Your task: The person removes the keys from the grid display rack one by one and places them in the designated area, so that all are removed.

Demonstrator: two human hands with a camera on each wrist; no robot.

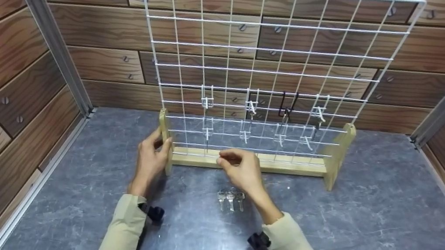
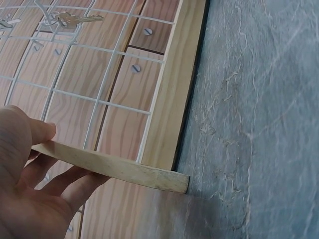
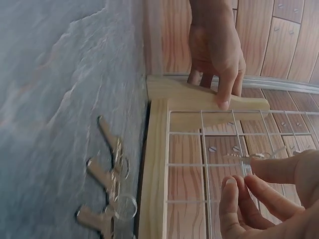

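My left hand (image 1: 151, 159) (image 2: 30, 189) grips the left wooden side piece (image 2: 119, 167) (image 3: 184, 92) of the stand, thumb on one face and fingers on the other. Just in front of the white wire grid (image 1: 252, 72), my right hand (image 1: 244, 172) (image 3: 279, 194) has its thumb and fingertips close together; whether anything is pinched there I cannot tell. A key (image 2: 77, 19) hangs by its ring from a grid hook, left of that hand. Three keys with rings (image 1: 231, 199) (image 3: 101, 174) lie on the table, below my right hand.
Two rows of hooks stick out from the lower grid, some holding keys; one upper hook (image 1: 287, 108) is black. The right side piece (image 1: 335, 159) and a wooden base bar (image 1: 295, 167) support the grid. Wood-patterned walls (image 1: 30, 83) surround the grey table (image 1: 367, 217).
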